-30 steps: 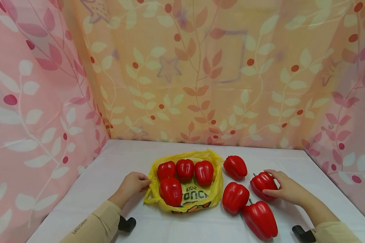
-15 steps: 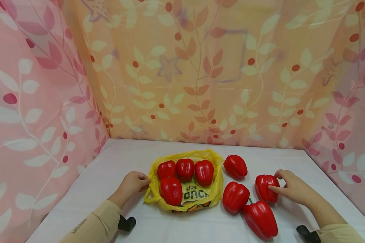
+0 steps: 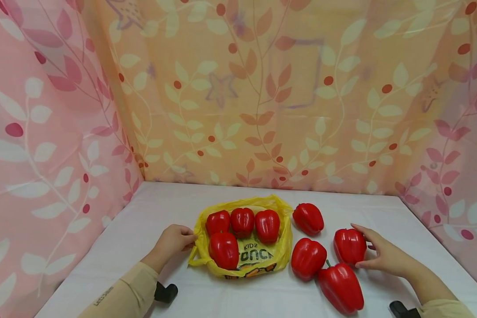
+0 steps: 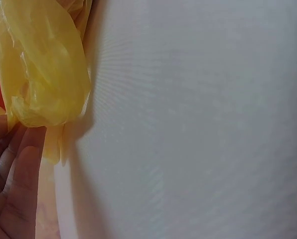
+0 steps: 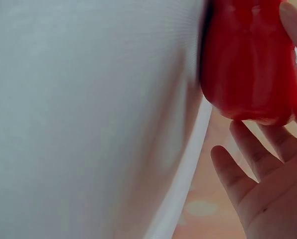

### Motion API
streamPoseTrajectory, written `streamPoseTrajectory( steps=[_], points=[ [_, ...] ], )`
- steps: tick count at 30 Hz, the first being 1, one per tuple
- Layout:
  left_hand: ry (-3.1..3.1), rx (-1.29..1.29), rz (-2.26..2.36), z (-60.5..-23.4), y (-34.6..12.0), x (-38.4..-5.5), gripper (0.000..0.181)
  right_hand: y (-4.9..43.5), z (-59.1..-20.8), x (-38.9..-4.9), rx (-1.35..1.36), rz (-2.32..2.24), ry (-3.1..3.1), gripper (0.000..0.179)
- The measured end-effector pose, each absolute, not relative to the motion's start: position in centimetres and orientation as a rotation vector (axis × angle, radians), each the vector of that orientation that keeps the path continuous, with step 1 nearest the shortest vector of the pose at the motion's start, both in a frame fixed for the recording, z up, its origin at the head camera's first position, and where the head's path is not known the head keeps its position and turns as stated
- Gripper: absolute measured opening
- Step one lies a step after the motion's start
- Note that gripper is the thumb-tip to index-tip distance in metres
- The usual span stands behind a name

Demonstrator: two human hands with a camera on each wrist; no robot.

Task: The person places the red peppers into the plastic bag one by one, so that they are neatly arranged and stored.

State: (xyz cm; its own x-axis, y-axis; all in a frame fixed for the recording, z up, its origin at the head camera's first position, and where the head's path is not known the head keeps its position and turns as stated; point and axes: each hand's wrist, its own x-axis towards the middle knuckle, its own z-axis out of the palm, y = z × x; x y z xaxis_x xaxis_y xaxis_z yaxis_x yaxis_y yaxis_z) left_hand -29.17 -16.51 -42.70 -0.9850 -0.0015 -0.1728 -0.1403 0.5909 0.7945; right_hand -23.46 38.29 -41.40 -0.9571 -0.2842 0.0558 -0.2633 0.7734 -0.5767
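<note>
A yellow plastic bag [image 3: 285, 247] lies spread on the table with several red bell peppers [image 3: 242, 222] inside. My left hand [image 3: 172, 243] pinches the bag's left rim; yellow film [image 4: 49, 64] shows at its fingertips in the left wrist view. At the right, a red bell pepper [image 3: 349, 246] rests on the table. Around its right side my right hand [image 3: 389, 256] is spread, thumb near the front and fingers at the back. The right wrist view shows straightish fingers [image 5: 255, 154] touching the end of that pepper [image 5: 250, 59].
Three more red bell peppers lie between the bag and my right hand: one at the back [image 3: 308, 218], one in the middle [image 3: 308, 259], one in front [image 3: 340, 289]. A white cloth covers the table [image 3: 230, 300]. Patterned curtains [image 3: 238, 110] stand behind and at both sides.
The right-hand pepper has shifted slightly right and toward me, then stayed put. My right hand's thumb and fingers have spread wider over the last half second. The left hand has not moved.
</note>
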Motion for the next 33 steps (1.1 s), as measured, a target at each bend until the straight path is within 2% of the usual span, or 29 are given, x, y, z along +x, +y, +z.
streamPoseTrajectory(
  steps=[17, 33],
  points=[
    [2.643, -0.119, 1.39, -42.8, -16.6, -29.2, 0.01, 37.8, -41.1, -23.4, -0.472, -0.813, 3.031, 0.098],
    [2.651, -0.108, 1.369, -42.5, -16.4, -29.1, 0.011, 37.2, -37.4, -24.6, -0.588, -0.784, 3.091, 0.098]
  ],
)
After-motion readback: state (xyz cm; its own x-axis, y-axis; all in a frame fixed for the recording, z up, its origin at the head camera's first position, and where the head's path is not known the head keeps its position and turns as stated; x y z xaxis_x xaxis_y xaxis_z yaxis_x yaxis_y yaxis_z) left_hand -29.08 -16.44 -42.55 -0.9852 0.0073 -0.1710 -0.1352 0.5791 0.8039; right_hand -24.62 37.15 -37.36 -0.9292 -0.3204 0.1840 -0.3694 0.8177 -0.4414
